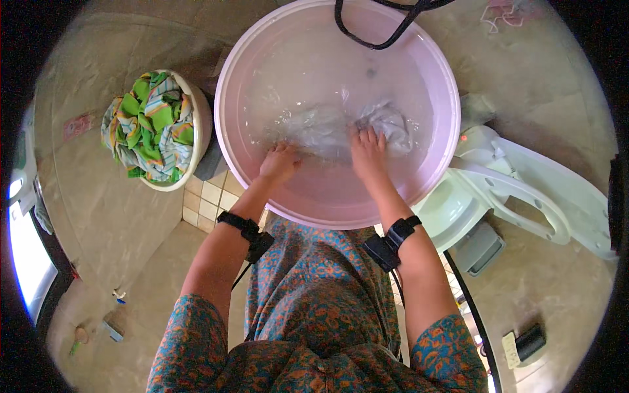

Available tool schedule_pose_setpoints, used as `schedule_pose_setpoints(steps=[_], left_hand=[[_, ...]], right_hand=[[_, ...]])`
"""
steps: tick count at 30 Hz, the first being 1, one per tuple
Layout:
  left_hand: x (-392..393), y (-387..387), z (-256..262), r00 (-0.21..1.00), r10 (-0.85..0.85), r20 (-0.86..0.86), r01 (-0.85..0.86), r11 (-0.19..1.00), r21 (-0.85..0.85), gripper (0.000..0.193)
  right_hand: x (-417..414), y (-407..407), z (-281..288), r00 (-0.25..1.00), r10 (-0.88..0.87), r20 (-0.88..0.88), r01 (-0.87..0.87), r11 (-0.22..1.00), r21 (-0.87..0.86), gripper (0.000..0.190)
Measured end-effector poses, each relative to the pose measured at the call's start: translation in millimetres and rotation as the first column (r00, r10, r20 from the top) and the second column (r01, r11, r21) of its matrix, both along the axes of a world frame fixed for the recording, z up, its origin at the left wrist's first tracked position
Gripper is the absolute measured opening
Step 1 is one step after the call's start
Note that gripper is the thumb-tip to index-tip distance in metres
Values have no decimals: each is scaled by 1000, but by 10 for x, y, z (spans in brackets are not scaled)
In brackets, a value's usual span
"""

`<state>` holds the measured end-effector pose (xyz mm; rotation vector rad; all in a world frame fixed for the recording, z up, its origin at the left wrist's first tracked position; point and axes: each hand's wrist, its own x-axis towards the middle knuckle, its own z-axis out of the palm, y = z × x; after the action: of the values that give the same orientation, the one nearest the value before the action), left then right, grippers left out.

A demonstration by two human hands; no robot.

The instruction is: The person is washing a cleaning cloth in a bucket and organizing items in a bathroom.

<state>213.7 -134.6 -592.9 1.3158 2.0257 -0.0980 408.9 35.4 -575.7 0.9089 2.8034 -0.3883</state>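
Note:
A large pink plastic tub (339, 223) of cloudy water stands before me. White wet cloth (388, 125) lies in the water, partly sunk, with some of it bulging at the surface. My right hand (369, 152) has its fingers curled over the cloth's edge, fingertips at the waterline. At the cloth's left end is my left hand (281, 159), fingers bent down into the water. Whether those fingers grip the cloth is hidden. Each forearm wears a black strap with a small black box.
Left of the tub, a white basket (200, 132) holds green striped fabric (152, 123). On the right is a toilet (444, 211) with its seat (521, 196) and lid raised. A black hose (383, 45) loops over the tub's far rim. A wall-mounted grey holder (479, 248) is beside the toilet.

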Motion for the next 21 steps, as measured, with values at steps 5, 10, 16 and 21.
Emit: schedule_pose_setpoints(steps=[5, 10, 16, 21], left_hand=[[196, 245, 750, 971, 89, 221, -104, 993, 54, 31], [367, 129, 1011, 423, 645, 637, -698, 680, -224, 60], [559, 543, 1647, -441, 752, 489, -422, 307, -853, 79], [448, 688, 1648, -714, 527, 460, -353, 296, -887, 61]], right_hand=[[292, 44, 198, 976, -50, 214, 75, 991, -113, 27], [-31, -66, 1291, 940, -341, 10, 325, 888, -324, 24], [-36, -287, 2107, 778, -475, -412, 66, 714, -697, 32], [-3, -562, 2867, 744, -615, -263, -33, 358, -933, 43]])
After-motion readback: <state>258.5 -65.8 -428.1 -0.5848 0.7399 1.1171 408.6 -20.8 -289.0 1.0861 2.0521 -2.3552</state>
